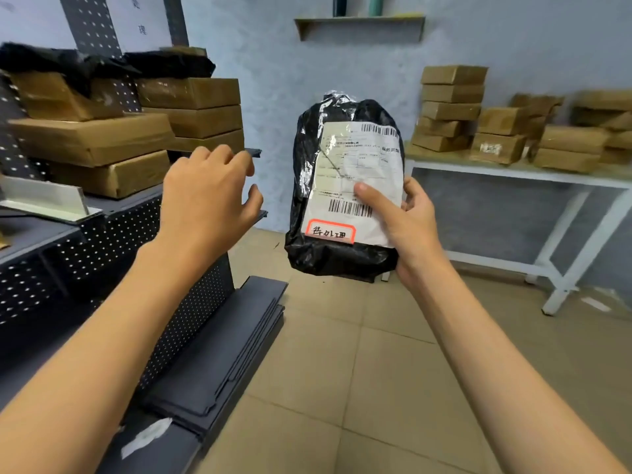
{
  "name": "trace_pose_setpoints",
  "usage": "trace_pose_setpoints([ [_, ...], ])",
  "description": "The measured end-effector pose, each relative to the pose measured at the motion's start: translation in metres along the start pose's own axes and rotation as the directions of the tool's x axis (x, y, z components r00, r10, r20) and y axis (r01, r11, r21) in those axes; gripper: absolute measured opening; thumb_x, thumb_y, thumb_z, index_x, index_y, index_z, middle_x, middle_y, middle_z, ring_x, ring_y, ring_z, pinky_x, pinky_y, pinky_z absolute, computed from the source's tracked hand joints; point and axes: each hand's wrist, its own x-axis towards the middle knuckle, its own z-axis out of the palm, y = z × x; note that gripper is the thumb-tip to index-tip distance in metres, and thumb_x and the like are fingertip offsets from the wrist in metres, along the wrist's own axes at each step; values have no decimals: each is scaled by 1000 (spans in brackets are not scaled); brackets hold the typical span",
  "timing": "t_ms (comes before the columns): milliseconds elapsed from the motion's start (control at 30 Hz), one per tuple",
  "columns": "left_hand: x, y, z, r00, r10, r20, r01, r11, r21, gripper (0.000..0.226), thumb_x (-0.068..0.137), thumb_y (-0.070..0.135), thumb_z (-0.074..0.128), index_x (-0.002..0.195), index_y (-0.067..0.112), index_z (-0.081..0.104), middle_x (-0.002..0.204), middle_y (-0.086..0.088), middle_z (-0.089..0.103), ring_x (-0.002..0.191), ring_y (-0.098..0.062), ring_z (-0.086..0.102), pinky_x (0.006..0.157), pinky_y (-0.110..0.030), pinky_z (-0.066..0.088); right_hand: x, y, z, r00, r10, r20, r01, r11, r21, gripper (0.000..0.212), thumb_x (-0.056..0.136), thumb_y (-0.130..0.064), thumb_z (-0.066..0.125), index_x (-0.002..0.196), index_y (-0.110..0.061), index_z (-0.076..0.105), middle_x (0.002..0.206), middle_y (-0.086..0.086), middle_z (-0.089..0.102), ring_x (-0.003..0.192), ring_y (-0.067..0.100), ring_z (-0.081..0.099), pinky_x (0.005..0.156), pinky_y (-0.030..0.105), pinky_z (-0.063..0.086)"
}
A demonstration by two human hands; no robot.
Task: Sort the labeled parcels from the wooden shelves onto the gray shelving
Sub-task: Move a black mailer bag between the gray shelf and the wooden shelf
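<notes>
Fingers of the right hand (408, 222) pinched a black plastic labeled parcel (345, 193) at frame centre; the left hand (208, 196) hovered spread, empty, beside the gray perforated shelving's (113, 234) edge.

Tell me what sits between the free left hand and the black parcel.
Nothing: the head view shows only a bare gap, with wall and floor behind, between the left hand and the black parcel held by the right hand.

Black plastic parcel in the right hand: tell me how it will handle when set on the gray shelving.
The black plastic parcel is probably light: the right hand holds it upright alone, by one lower corner. Its wrinkled, bulging film suggests soft contents, so it may slump rather than stand. The glossy plastic looks slippery; laying it flat on the gray shelving seems safest.
</notes>
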Motion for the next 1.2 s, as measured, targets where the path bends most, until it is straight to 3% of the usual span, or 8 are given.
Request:
trace_pose_setpoints([
  [167,57,-5,84,999,-41,-30,41,999,7,18,84,19,64,91,2,64,84,-20,62,75,-39,57,60,-39,38,102,26,-4,996,17,83,-17,1000,1,29,81,-2,72,100,-16,55,103,7,71,89,24,72,75,39,60],
  [500,188,-14,234,990,-120,-79,122,992,18,30,82,28,49,90,3,64,82,-18,62,75,-39,56,59,-34,28,305,52,-10,978,66,199,-55,997,-60,30,81,-5,72,102,-15,54,100,8,73,81,22,73,68,37,61],
  [700,229,-28,299,986,-164,-24,166,971,173,28,82,28,50,86,3,63,80,-18,61,75,-39,57,58,-38,36,411,92,-1,952,109,285,-115,993,2,30,80,-5,73,101,-14,54,100,8,73,81,21,73,68,37,61],
  [867,257,-37,344,969,-246,13,230,925,303,19,85,22,63,89,3,63,84,-18,61,79,-39,57,62,-41,41,496,126,15,900,138,413,-165,986,30,28,81,-5,73,99,-15,54,99,8,72,79,20,73,68,37,61],
  [1200,330,-58,395,915,-386,-114,385,759,525,19,85,23,62,91,5,64,85,-15,62,77,-35,57,62,-34,32,646,142,86,722,108,683,-173,985,27,26,79,-7,75,96,-13,56,90,5,74,77,22,73,69,38,61],
])
